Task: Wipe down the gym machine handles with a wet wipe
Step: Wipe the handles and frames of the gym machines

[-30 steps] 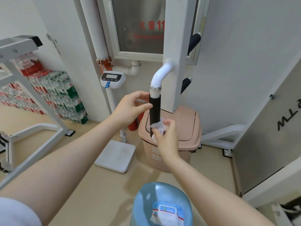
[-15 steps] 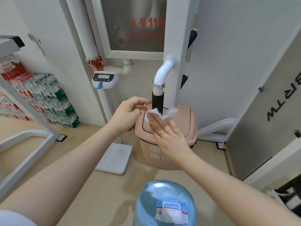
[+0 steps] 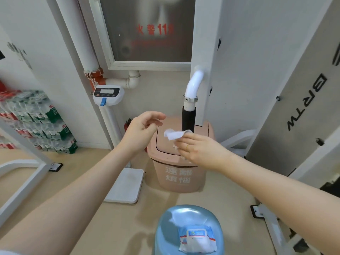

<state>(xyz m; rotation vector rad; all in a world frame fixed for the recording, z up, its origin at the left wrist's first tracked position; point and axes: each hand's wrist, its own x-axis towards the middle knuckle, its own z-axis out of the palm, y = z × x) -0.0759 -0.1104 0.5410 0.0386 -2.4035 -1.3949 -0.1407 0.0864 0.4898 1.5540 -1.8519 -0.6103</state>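
Nearby, machine panel (image 3: 301, 100) reads "BRTW" — right hand (image 3: 198, 150) pinches wet wipe (image 3: 173, 134).

I read red characters and "11" on the cabinet glass (image 3: 147, 30), the rest of it blurred; the grey panel (image 3: 301, 100) at right carries "BRTW" in black, running sideways; the pink bin (image 3: 176, 173) has two rows of pale Chinese characters on its front, "遠離" over "煩惱" as best I can make out; the wipes pack (image 3: 196, 238) shows "75" on its label; its smaller print is unreadable to me.
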